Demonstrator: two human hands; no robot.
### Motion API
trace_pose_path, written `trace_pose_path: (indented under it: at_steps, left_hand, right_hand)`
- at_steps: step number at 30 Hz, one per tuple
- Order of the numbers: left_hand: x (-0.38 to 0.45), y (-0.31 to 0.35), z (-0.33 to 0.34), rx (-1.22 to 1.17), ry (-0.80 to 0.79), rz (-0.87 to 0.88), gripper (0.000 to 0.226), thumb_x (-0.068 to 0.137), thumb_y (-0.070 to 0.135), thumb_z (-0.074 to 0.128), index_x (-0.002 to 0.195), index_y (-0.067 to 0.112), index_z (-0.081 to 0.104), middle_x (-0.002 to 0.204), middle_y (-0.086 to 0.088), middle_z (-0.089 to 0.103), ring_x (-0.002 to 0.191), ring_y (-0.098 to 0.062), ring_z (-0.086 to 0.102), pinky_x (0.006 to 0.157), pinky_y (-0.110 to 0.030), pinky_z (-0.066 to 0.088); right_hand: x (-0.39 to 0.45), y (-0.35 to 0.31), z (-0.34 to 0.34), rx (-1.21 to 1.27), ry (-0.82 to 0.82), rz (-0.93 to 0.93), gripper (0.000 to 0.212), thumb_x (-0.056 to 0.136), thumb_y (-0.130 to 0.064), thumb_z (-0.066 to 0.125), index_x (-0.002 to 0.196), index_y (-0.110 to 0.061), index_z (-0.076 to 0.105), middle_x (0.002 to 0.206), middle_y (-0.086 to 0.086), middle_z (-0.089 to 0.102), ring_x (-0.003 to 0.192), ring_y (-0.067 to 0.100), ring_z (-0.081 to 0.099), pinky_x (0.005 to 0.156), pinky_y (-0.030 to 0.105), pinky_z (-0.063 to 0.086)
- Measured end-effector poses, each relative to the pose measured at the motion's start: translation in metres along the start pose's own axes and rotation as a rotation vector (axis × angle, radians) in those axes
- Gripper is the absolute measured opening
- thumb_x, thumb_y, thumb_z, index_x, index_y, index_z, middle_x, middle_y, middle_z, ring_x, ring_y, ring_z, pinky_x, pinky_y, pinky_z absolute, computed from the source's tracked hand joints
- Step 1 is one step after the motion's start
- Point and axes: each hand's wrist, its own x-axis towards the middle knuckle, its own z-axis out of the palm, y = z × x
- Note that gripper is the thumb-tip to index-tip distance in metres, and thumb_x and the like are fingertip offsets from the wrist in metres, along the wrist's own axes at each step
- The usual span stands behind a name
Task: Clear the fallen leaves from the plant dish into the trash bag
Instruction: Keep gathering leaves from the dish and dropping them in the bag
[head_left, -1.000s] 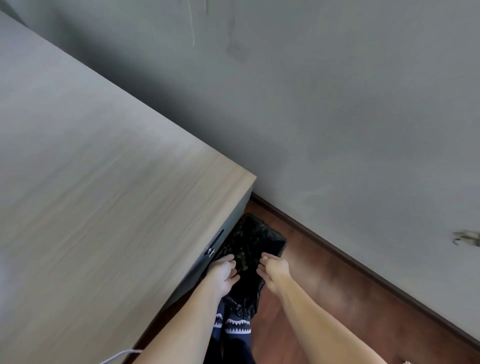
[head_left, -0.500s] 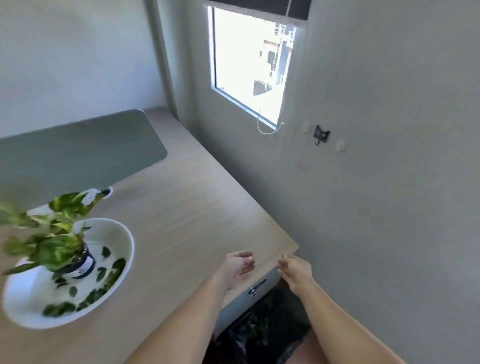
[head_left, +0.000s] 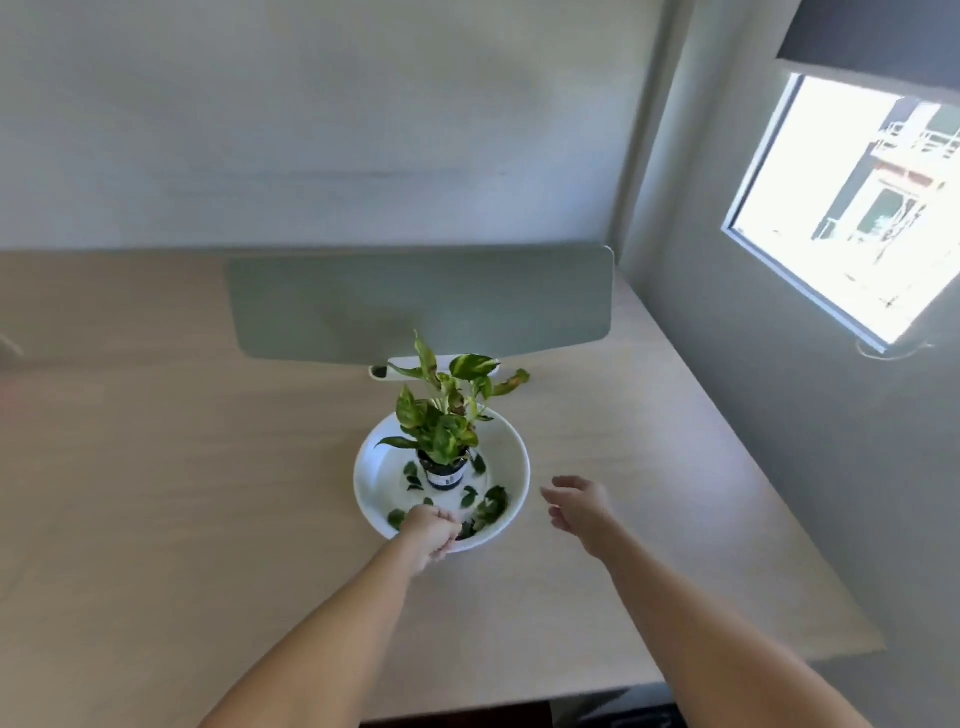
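A white plant dish (head_left: 515, 457) sits on the wooden table, with a small potted plant (head_left: 441, 415) standing in its middle. Several fallen green leaves (head_left: 493, 508) lie on the dish floor around the pot, mostly on the near side. My left hand (head_left: 430, 534) is curled over the dish's near rim, fingers inside and thumb below the edge. My right hand (head_left: 579, 506) hovers open just right of the dish, touching nothing. A dark shape (head_left: 641, 713) under the table's near right corner may be the trash bag.
The table (head_left: 649, 467) ends at a wall on the right, below a bright window (head_left: 852, 208). A grey-green panel (head_left: 415, 306) stands behind the plant, with a white object (head_left: 387, 370) at its foot.
My view swung up from the black trash bag on the floor to the table top. Both hands left the bag; the left now grips the dish rim, the right is beside it.
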Motion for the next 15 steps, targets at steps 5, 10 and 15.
trace_pose_path:
  at_steps: [5,10,15]
  left_hand:
    - [0.027,-0.011,-0.055,0.382,0.165,0.167,0.008,0.082,0.014,0.062,0.077,0.016,0.057,0.089,-0.001,0.06,0.086,-0.02,0.057,0.07,-0.025,0.047]
    - [0.05,-0.014,-0.051,0.867,0.138,0.172,0.043,0.079,0.041,0.06,0.117,0.021,0.053,0.123,-0.005,0.051,0.115,-0.027,0.052,0.105,-0.045,0.035]
    - [0.079,-0.017,-0.027,1.138,0.198,0.141,0.074,0.067,0.06,0.06,0.128,0.024,0.04,0.126,-0.006,0.043,0.115,-0.031,0.052,0.104,-0.046,0.028]
  right_hand:
    - [0.005,-0.011,0.073,-0.729,-0.071,-0.229,0.053,0.077,-0.026,0.071,0.127,-0.017,0.056,0.119,0.009,0.064,0.104,0.026,0.06,0.09,0.034,0.05]
    - [0.02,0.003,0.099,-1.195,-0.098,-0.293,0.054,0.079,-0.031,0.066,0.129,-0.018,0.049,0.125,0.007,0.055,0.123,0.027,0.046,0.107,0.05,0.026]
    - [0.048,0.013,0.11,-1.413,-0.074,-0.315,0.07,0.078,-0.048,0.065,0.137,-0.02,0.039,0.131,0.01,0.049,0.131,0.029,0.036,0.115,0.058,0.005]
